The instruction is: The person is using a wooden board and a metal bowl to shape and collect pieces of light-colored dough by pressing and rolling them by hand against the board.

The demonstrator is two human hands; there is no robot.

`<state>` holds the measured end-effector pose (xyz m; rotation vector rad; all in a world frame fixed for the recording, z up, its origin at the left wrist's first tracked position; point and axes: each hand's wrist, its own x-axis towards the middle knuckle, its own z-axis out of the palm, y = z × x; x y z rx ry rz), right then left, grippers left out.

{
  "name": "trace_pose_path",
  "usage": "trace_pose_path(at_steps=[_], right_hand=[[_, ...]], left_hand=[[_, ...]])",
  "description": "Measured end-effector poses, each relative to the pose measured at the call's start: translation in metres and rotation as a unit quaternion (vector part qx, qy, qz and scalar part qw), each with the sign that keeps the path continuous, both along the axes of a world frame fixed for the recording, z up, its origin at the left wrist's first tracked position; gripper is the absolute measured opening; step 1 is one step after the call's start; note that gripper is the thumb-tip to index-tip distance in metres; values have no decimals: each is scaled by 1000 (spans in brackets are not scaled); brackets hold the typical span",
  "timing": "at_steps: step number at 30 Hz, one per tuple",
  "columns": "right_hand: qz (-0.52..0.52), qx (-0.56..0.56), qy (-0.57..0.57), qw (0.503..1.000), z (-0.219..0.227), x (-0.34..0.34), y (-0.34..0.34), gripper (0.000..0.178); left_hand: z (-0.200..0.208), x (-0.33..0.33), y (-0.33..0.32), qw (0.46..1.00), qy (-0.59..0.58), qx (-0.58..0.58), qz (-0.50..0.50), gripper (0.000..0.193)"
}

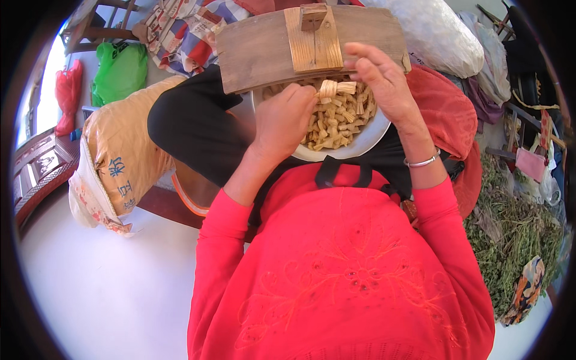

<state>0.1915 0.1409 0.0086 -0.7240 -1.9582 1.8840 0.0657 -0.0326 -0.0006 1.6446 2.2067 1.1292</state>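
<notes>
Between the thumb and fingers of my left hand [282, 120], which is closed, is a pale beige knotted strip [329, 90] that looks like a tofu-skin knot. My right hand [387, 84] is raised just right of it, fingers apart and slightly curled, holding nothing I can see. Under both hands is a metal basin [360, 148], filled with many similar small knots [336, 126]. A wooden board [255, 57] lies across the basin's far side, with a lighter wooden piece [313, 42] and a small block on it. The board hides the basin's far part.
To the left stand a tan sack [129, 150], a green plastic bag [120, 69] and a red bag [69, 99]. A big white plastic bag [438, 36] lies at the back right. Dried green plants [513, 234] are heaped at the right, near a red cloth [441, 108].
</notes>
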Motion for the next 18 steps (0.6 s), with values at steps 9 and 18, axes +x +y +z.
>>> trace_pose_path(at_steps=[9,18], right_hand=[[218,171,-159,948,16,20,11,26],[122,-105,-98,982,15,-10,16,20]], left_hand=[[0,-15,10,938,-336,-69,-45,7],[0,-24,34,890,-451,-26,-64,9]])
